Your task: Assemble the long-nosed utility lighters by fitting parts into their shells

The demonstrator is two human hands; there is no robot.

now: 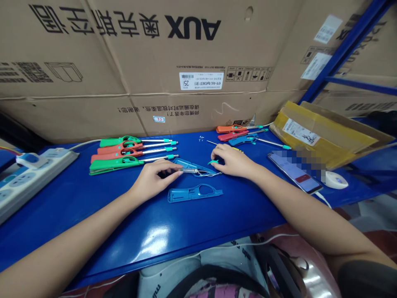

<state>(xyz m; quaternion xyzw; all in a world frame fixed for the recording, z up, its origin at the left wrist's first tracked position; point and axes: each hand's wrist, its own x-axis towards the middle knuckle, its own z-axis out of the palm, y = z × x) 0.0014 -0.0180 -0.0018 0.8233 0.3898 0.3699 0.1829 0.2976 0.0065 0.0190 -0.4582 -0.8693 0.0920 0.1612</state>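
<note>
My left hand [153, 176] pinches a small clear tube-shaped part [189, 170] between thumb and fingers. A thin white wire [209, 174] runs from beside that part toward my right hand [231, 160], whose fingers are closed on a small teal piece [213, 162], apparently a lighter trigger. Between and behind both hands lies one blue lighter shell half [191, 163], partly covered. Nearer to me, a second blue shell half [189, 194] rests hollow side up. Behind my right hand a thin metal shaft [212, 142] and a bit of yellow handle show.
Several green and red lighters [116, 152] lie at the left; orange, red and blue lighters [242, 140] lie back right. A power strip [34, 178], a phone [294, 171], a white mouse [335, 180] and a taped carton [310, 128] flank the blue table [130, 231]. Large cardboard boxes [149, 54] stand behind.
</note>
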